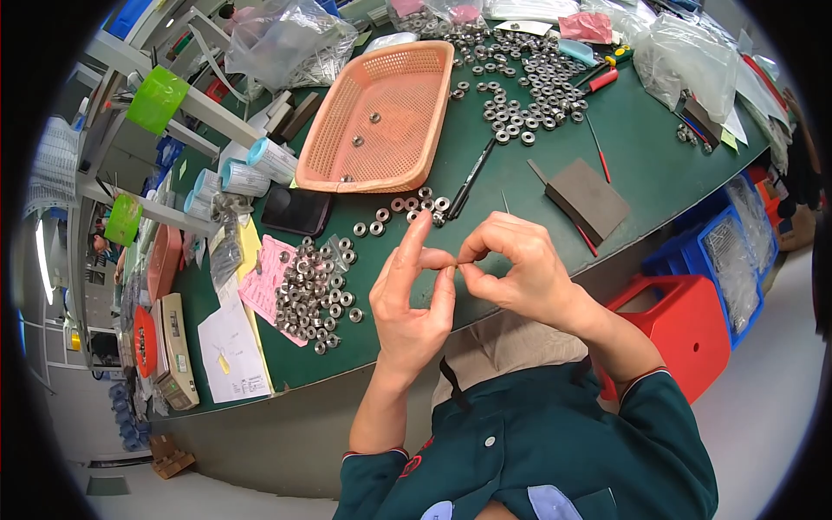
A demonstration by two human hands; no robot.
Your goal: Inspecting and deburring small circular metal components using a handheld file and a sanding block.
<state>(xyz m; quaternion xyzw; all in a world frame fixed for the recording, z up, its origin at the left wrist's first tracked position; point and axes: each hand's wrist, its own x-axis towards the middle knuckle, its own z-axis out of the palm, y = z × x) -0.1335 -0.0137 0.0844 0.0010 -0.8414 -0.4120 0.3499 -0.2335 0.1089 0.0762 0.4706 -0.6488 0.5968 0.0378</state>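
Note:
My left hand (pixel 409 299) and my right hand (pixel 520 264) meet fingertip to fingertip above the table's front edge. Each pinches thumb against a finger, and whatever sits between the tips is too small to name. A thin pointed tip (pixel 505 201) shows just beyond my right hand; its other end is hidden. Just past my left hand lie several loose metal rings (pixel 399 205), like small bearings. A black pen (pixel 472 180) rests beside them. Left of my left hand, a heap of similar rings (pixel 312 295) covers a pink sheet (pixel 264 286).
A perforated orange basket (pixel 314 147) with a few rings stands ahead. Many rings (pixel 537 91) spread at the far side. To the right lie a grey block (pixel 588 201) and a thin red-handled tool (pixel 600 156). A phone (pixel 296 211) and papers (pixel 232 351) lie left. A red stool (pixel 693 329) stands below right.

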